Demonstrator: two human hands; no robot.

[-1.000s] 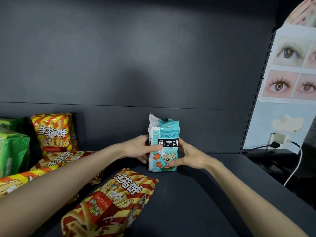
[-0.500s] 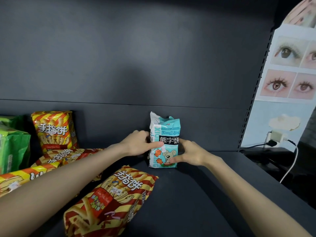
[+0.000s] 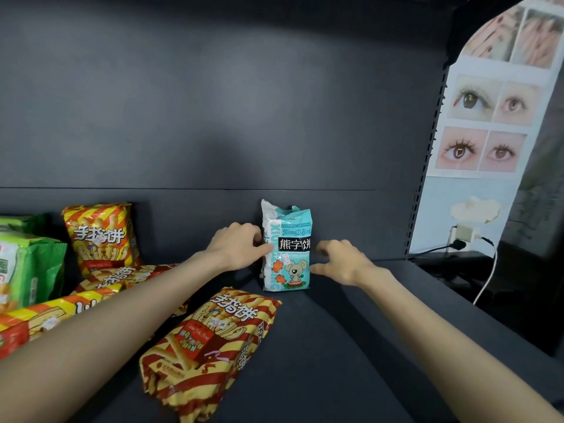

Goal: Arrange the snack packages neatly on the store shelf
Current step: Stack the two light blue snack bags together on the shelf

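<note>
A teal and white bear biscuit pack (image 3: 288, 248) stands upright against the dark back panel of the shelf (image 3: 351, 355). My left hand (image 3: 236, 247) holds its left edge, with the thumb on the front and the fingers curled at the side. My right hand (image 3: 338, 261) hovers just right of the pack with its fingers loosely curled and a small gap to the wrapper. A red and yellow striped finger biscuit pack (image 3: 210, 346) lies flat in front, under my left forearm.
Another striped pack (image 3: 102, 236) stands at the back left, with more striped packs (image 3: 122, 276) lying tumbled beside it. Green packs (image 3: 27, 264) stand at the far left. Right of the shelf are a poster of eyes (image 3: 482, 123) and a plugged-in charger with a white cable (image 3: 488, 270).
Both hands held the teal pack earlier. The right hand has now let go and drawn slightly right. The pack stands a little farther back.
</note>
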